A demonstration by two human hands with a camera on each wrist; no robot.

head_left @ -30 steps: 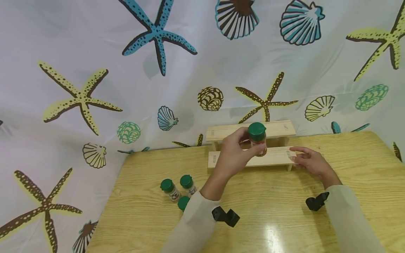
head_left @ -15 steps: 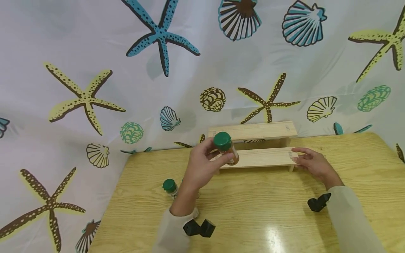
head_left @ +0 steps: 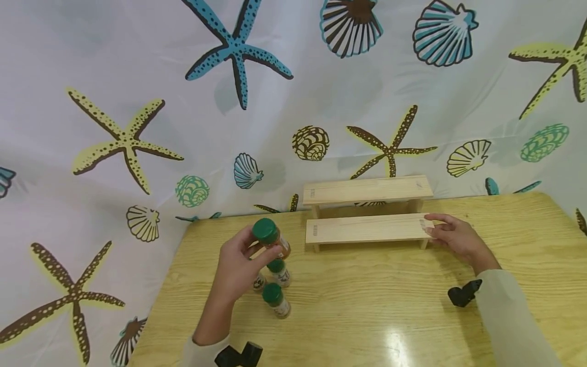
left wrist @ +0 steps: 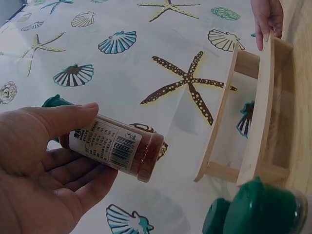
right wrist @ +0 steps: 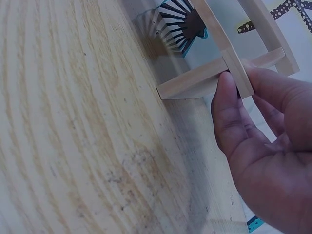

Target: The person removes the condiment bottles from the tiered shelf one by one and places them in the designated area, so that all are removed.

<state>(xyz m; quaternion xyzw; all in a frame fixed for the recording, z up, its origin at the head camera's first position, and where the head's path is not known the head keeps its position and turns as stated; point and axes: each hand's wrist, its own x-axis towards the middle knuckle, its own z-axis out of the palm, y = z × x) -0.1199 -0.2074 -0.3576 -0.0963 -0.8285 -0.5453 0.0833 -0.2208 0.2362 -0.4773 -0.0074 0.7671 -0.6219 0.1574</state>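
My left hand (head_left: 238, 265) holds a spice jar (left wrist: 114, 146) with a green cap and reddish-brown contents between thumb and fingers, raised above the table's left part. Its label with a barcode faces the left wrist camera. Below it stand three more green-capped jars; the nearest jar (head_left: 277, 300) is in full view, another jar (head_left: 279, 272) sits behind it, and one is mostly hidden by the hand. At the back, a two-tier wooden rack (head_left: 367, 229) stands on the table. My right hand (head_left: 458, 242) pinches the right end of its lower shelf.
A wooden table (head_left: 357, 306) carries everything. Behind it hangs a white cloth (head_left: 284, 102) printed with starfish and shells, close to the upper shelf (head_left: 367, 190) of the rack. Black camera mounts sit on both sleeves.
My left hand has carried the jar leftward and down, from over the rack to above the other jars. The right hand stays on the rack's end, and the rack has not moved.
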